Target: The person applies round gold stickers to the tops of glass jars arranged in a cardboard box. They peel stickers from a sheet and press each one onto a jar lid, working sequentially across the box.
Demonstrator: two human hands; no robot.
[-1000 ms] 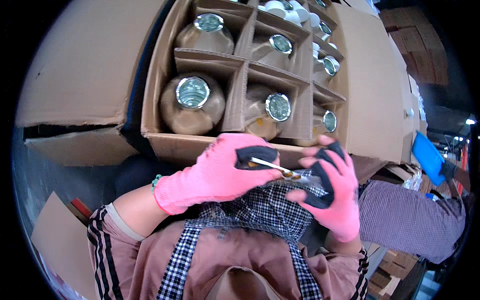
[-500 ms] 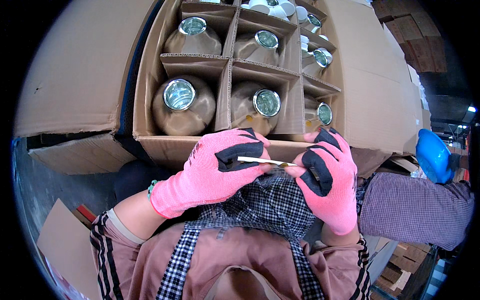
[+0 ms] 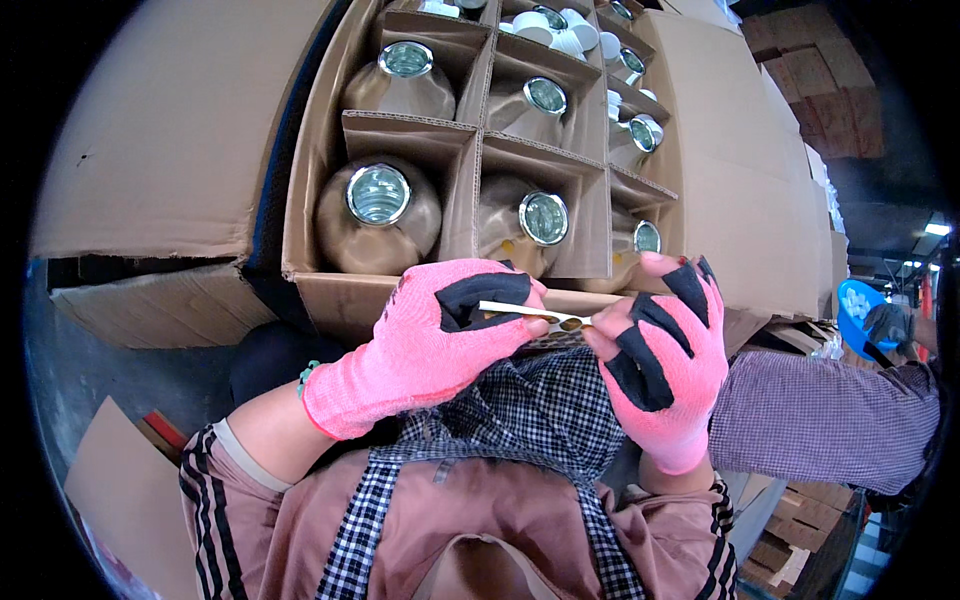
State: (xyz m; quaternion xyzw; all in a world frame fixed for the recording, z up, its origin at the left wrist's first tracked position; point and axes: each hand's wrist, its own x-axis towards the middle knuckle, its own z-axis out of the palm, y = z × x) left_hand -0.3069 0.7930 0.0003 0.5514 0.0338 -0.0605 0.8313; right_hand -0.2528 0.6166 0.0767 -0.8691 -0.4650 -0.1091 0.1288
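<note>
In front of the carton, my left hand point(image 3: 440, 330), in a pink glove with black finger patches, pinches a narrow cream strip point(image 3: 505, 309), which looks like label backing. A small gold oval sticker point(image 3: 570, 324) shows at the strip's right end. My right hand point(image 3: 665, 365), gloved alike with bare fingertips, has its thumb and finger closed at the sticker's edge; how much they grip is partly hidden. Just beyond my hands, mirrored glass flask liners point(image 3: 378, 225) stand upright in the carton. The near middle liner point(image 3: 515, 225) bears small yellow-gold spots.
The open cardboard carton point(image 3: 345, 292) has cardboard dividers point(image 3: 545, 155). White caps point(image 3: 565, 32) lie among the farther liners. Wide flaps spread left and right point(image 3: 735, 170). At right, another person's checked sleeve point(image 3: 820, 415) reaches toward a blue basin point(image 3: 855, 310) with white pieces.
The strip has turned slightly, so the gold sticker shows more plainly. My right fingers have shifted along its end. The other person's hand has come to the blue basin.
</note>
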